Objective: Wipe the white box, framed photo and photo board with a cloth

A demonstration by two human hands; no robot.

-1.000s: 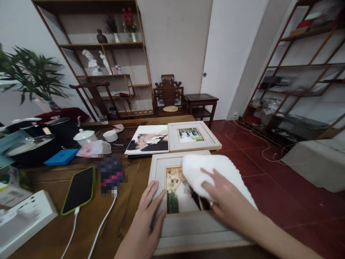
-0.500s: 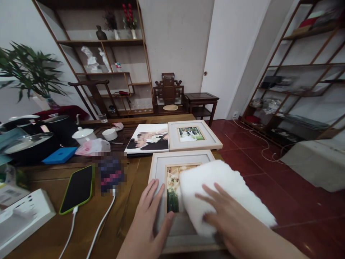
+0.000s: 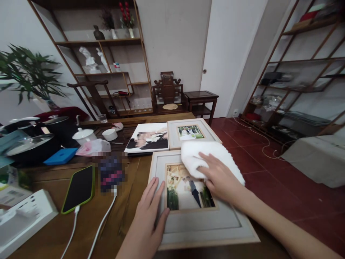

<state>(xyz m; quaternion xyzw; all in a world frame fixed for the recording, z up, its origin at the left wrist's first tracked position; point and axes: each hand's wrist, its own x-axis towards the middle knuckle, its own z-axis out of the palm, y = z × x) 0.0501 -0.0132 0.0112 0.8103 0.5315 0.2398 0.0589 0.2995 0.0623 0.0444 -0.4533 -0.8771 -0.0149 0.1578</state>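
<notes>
A picture frame point(image 3: 199, 226) with light wood edges and a photo point(image 3: 188, 189) inside lies flat near the table's front edge. Along its left side rests my left hand point(image 3: 149, 208), fingers stretched out and thumb reaching over the border. My right hand point(image 3: 215, 172) presses a folded white towel point(image 3: 225, 154) onto the frame's upper right part, fingers closed on the cloth. The towel covers that corner and hangs past the right edge. Behind it lies a second framed photo point(image 3: 191, 133), beside a photo panel point(image 3: 148, 138) that is partly blurred out.
On the left of the wooden table point(image 3: 129, 201) lie a phone point(image 3: 78, 189) on a white cable, a power strip point(image 3: 29, 219), a blue box point(image 3: 60, 155), a white lidded bowl point(image 3: 84, 136) and black pots point(image 3: 32, 147). Red floor tiles point(image 3: 277, 190) extend beyond the right edge.
My right hand has moved the towel away from me, to the frame's upper right, uncovering most of the photo. My left hand stays at the left side.
</notes>
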